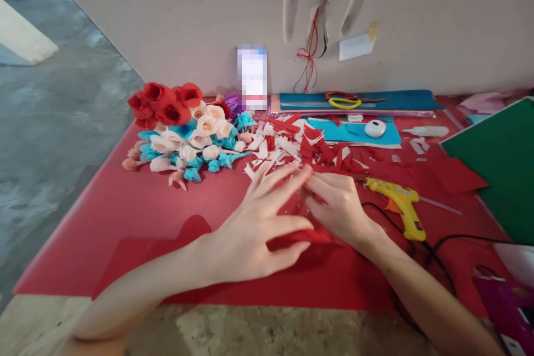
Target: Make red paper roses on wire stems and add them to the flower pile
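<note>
My left hand (254,228) reaches in from the left, palm down, with its fingers spread. A small red piece (317,236), blurred and perhaps paper, shows by its thumb and forefinger; I cannot tell whether they touch it. The far fingertips of this hand meet those of my right hand (340,203). That hand is bent, its fingers pressed together, and whatever they hold is hidden. Beneath both hands lies a red sheet (267,292). A heap of red and white paper scraps (287,142) sits just beyond the fingertips.
Red paper flowers (171,113) and white and blue ones stand at the left. A yellow glue gun (398,203) with a black cable lies at the right. Scissors (344,101) rest on blue paper (400,99) at the back, near a phone (252,75). A green board (500,167) stands right.
</note>
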`<action>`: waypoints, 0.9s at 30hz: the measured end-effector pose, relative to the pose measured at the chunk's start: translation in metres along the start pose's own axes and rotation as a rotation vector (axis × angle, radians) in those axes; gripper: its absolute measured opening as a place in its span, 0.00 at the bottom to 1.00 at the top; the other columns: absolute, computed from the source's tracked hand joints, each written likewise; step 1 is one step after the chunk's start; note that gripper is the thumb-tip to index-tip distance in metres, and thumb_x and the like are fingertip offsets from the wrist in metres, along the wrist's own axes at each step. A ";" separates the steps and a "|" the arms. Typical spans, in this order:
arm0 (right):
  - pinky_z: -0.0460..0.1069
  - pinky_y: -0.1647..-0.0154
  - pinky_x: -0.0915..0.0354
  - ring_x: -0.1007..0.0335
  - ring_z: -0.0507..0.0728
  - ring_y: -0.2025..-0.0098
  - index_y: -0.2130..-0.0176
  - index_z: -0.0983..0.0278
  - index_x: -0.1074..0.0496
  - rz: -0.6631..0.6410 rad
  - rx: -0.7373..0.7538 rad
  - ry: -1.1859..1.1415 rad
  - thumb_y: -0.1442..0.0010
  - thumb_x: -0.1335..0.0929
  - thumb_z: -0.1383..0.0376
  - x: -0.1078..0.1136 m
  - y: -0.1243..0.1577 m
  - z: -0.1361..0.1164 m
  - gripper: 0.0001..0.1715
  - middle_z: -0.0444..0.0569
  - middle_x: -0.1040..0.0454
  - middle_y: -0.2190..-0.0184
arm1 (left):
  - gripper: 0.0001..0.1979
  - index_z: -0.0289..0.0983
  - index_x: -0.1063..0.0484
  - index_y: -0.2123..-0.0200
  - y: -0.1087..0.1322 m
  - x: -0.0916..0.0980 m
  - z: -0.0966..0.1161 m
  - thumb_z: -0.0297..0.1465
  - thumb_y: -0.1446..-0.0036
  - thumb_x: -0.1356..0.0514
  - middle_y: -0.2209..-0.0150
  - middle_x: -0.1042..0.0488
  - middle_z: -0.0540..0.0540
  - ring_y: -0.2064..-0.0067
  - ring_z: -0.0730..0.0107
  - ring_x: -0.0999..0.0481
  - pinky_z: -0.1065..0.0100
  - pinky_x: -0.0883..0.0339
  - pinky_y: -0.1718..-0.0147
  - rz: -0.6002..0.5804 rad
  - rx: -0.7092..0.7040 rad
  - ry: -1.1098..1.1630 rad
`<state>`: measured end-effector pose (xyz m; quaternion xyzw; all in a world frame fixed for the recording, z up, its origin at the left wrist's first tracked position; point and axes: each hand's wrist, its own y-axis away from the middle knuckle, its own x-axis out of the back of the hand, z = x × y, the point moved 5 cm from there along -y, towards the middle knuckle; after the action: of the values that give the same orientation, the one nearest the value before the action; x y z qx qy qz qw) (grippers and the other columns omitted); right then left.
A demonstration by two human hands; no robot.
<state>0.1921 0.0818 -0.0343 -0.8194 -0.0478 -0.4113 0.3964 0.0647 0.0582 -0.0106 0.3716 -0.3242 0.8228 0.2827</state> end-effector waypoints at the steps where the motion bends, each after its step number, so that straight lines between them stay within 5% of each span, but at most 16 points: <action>1: 0.45 0.79 0.44 0.39 0.49 0.80 0.68 0.67 0.27 0.005 0.008 0.023 0.43 0.41 0.75 0.000 0.000 0.000 0.14 0.44 0.30 0.81 | 0.08 0.38 0.23 0.64 0.000 0.001 -0.001 0.29 0.45 0.41 0.34 0.51 0.39 0.33 0.55 0.55 0.47 0.63 0.37 0.005 0.031 0.018; 6: 0.46 0.81 0.46 0.41 0.49 0.81 0.73 0.68 0.28 -0.019 0.093 0.126 0.46 0.41 0.77 -0.002 0.000 -0.006 0.16 0.46 0.29 0.80 | 0.09 0.44 0.22 0.63 0.000 0.001 0.005 0.28 0.48 0.40 0.33 0.55 0.45 0.33 0.54 0.56 0.47 0.64 0.37 -0.136 -0.042 0.160; 10: 0.48 0.81 0.46 0.41 0.51 0.81 0.70 0.70 0.27 -0.047 0.152 0.232 0.43 0.41 0.77 0.000 0.000 -0.010 0.14 0.48 0.27 0.77 | 0.09 0.42 0.22 0.63 0.000 0.004 -0.003 0.28 0.48 0.40 0.33 0.54 0.43 0.33 0.52 0.59 0.45 0.62 0.37 -0.114 0.102 0.126; 13: 0.48 0.81 0.46 0.38 0.51 0.79 0.70 0.68 0.27 -0.053 0.182 0.265 0.42 0.41 0.76 -0.001 0.001 -0.012 0.16 0.48 0.26 0.77 | 0.10 0.43 0.22 0.63 0.000 0.001 0.005 0.27 0.50 0.39 0.32 0.61 0.45 0.33 0.52 0.60 0.44 0.63 0.37 -0.172 0.004 0.182; 16: 0.47 0.78 0.39 0.28 0.53 0.69 0.61 0.68 0.27 -0.095 0.171 0.232 0.41 0.42 0.76 -0.005 0.004 -0.011 0.17 0.51 0.22 0.66 | 0.11 0.44 0.22 0.63 0.002 -0.003 0.012 0.27 0.51 0.38 0.32 0.63 0.47 0.33 0.51 0.61 0.43 0.66 0.38 -0.251 -0.100 0.203; 19: 0.47 0.74 0.35 0.26 0.54 0.68 0.57 0.67 0.27 -0.090 0.148 0.219 0.42 0.41 0.77 -0.002 0.006 -0.006 0.19 0.53 0.23 0.59 | 0.10 0.44 0.22 0.63 0.001 0.000 0.000 0.28 0.49 0.39 0.32 0.63 0.48 0.32 0.50 0.63 0.41 0.64 0.38 -0.216 0.023 0.149; 22: 0.47 0.68 0.31 0.25 0.54 0.68 0.59 0.67 0.26 0.090 -0.068 0.111 0.41 0.38 0.72 0.018 0.005 0.006 0.14 0.53 0.22 0.59 | 0.10 0.43 0.23 0.60 0.000 0.008 -0.025 0.30 0.46 0.41 0.33 0.55 0.47 0.32 0.51 0.61 0.41 0.57 0.39 -0.077 0.254 0.103; 24: 0.46 0.72 0.31 0.26 0.53 0.73 0.65 0.67 0.24 0.135 -0.341 -0.144 0.39 0.37 0.66 0.026 0.005 0.019 0.12 0.51 0.21 0.70 | 0.11 0.43 0.23 0.59 -0.001 0.009 -0.034 0.32 0.46 0.40 0.35 0.49 0.46 0.33 0.53 0.57 0.43 0.54 0.39 -0.038 0.313 0.158; 27: 0.44 0.82 0.36 0.33 0.50 0.84 0.75 0.67 0.26 -0.096 -0.588 -0.711 0.35 0.42 0.58 0.012 0.004 0.025 0.26 0.46 0.28 0.85 | 0.09 0.42 0.23 0.62 -0.004 0.005 -0.035 0.32 0.48 0.38 0.36 0.45 0.47 0.35 0.54 0.49 0.49 0.50 0.39 -0.067 0.280 0.377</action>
<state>0.2176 0.0933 -0.0375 -0.9841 -0.0998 -0.1190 0.0866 0.0493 0.0878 -0.0234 0.2576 -0.1357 0.9047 0.3111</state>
